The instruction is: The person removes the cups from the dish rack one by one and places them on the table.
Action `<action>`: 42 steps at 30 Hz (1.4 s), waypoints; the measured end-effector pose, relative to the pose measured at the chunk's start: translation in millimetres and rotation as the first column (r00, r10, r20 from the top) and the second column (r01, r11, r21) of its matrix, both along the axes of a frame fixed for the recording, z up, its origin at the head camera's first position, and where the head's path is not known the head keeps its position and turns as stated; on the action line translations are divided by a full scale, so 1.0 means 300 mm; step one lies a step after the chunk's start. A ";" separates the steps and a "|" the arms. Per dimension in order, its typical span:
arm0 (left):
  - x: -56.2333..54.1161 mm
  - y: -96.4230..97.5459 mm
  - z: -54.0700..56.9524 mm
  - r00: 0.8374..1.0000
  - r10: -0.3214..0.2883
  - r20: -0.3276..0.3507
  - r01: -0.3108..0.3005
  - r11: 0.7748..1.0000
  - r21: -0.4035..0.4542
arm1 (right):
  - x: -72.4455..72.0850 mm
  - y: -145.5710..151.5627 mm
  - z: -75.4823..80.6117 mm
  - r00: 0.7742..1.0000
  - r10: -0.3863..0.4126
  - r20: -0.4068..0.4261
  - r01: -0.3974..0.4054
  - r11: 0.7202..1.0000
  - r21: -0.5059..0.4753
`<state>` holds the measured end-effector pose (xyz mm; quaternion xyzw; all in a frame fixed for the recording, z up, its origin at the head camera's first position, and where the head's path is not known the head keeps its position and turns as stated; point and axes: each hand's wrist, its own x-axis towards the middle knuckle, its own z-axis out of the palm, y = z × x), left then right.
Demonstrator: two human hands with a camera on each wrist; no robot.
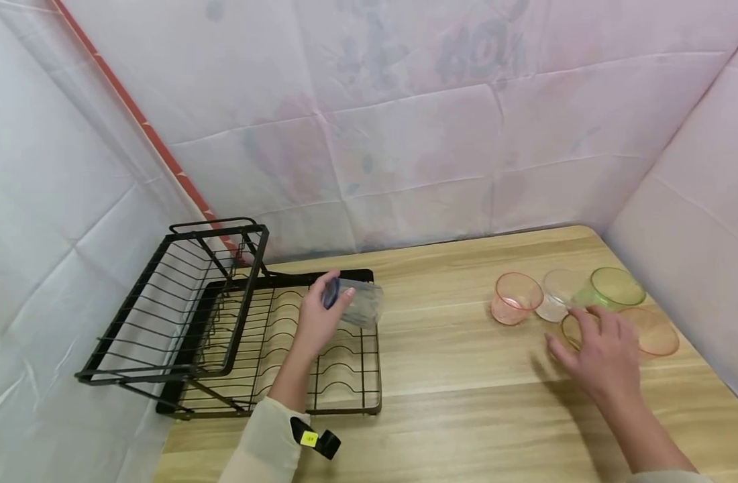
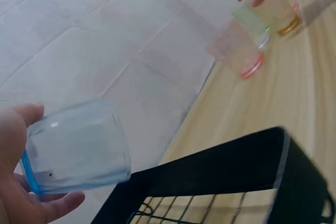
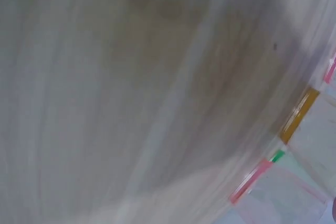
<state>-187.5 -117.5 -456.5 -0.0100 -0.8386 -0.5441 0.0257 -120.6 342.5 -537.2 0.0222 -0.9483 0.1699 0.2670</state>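
Note:
My left hand [image 1: 321,312] grips a clear, blue-tinted drinking glass [image 1: 359,303] by its blue base. The glass lies sideways above the right part of a black dish rack [image 1: 378,376], its mouth pointing right. In the left wrist view, thumb and fingers wrap the base of the glass [image 2: 79,148]. On the right, my right hand [image 1: 607,352] hovers with spread fingers over an amber glass [image 1: 569,333], partly hidden beneath it. The amber glass's thick base [image 3: 299,116] appears at the right edge of the right wrist view.
Close around the right hand stand a pink glass [image 1: 514,302], a clear glass [image 1: 553,302], a green glass [image 1: 613,288] and an orange-pink glass [image 1: 653,332]. The rack's raised upper tier [image 1: 176,302] stands at left. Sheeted walls [image 1: 405,154] border the wooden table [image 1: 441,416].

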 end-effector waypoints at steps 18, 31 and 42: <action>0.149 0.226 -0.103 0.965 -0.243 0.099 0.189 0.905 0.381 | 0.086 -0.492 0.115 0.807 0.576 0.130 -0.141 0.402 -0.904; 0.241 0.348 -0.143 0.946 -0.309 0.101 0.222 0.841 0.494 | 0.118 -0.548 0.133 0.825 0.546 0.146 -0.135 0.441 -0.887; 0.273 0.384 -0.166 0.888 -0.429 0.165 0.382 0.888 0.256 | 0.111 -0.484 0.094 0.936 0.353 0.001 -0.337 0.896 -0.289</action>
